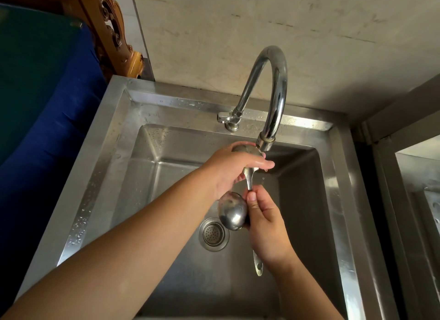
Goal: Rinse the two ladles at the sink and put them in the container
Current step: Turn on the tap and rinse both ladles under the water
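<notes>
While both ladles are held over the steel sink (102,176), the upper ladle (247,153) is cupped by the left hand (228,169) under the faucet (269,93) near the back edge; the lower ladle (233,211) is gripped in the right hand (266,222) above the drain strainer (213,234).

1. Home kitchen wash area.
2. Deep stainless sink (114,138) with drain strainer (213,234) and gooseneck tap (273,86), rim wet.
3. Marble-look tiled wall (262,22) behind.
4. Carved wooden furniture (112,31) and blue cloth (59,119) at left suggest household, not commercial.
</notes>
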Tool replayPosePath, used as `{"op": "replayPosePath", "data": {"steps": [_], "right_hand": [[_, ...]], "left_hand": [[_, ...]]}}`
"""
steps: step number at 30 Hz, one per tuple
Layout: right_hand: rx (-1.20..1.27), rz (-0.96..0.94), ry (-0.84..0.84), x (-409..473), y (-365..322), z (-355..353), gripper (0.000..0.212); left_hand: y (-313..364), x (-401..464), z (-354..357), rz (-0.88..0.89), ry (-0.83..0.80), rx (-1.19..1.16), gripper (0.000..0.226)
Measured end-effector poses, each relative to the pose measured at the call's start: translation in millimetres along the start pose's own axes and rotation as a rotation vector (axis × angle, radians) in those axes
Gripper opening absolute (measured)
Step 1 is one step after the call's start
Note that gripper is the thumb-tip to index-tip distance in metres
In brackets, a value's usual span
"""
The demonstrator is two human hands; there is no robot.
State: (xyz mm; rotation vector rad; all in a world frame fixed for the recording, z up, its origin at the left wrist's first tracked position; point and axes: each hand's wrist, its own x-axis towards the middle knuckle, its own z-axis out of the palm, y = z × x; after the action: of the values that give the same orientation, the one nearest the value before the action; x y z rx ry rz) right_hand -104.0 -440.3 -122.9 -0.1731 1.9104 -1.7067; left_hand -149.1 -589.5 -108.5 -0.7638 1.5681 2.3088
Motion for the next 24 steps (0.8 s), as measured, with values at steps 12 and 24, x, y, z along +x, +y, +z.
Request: {"op": "replayPosePath", "data": {"steps": [12,24], "right_hand": [[0.26,0.216,-0.176,-3,-4,3,0.018],[0.143,0.359,-0.042,5,-28,-2,0.033]], "left_hand": [[-1,8,-16,-0.276,-0.016,-0.259,0.072],[-2,-11,-23,-0.049,0.07,-0.23,0.064]]}}
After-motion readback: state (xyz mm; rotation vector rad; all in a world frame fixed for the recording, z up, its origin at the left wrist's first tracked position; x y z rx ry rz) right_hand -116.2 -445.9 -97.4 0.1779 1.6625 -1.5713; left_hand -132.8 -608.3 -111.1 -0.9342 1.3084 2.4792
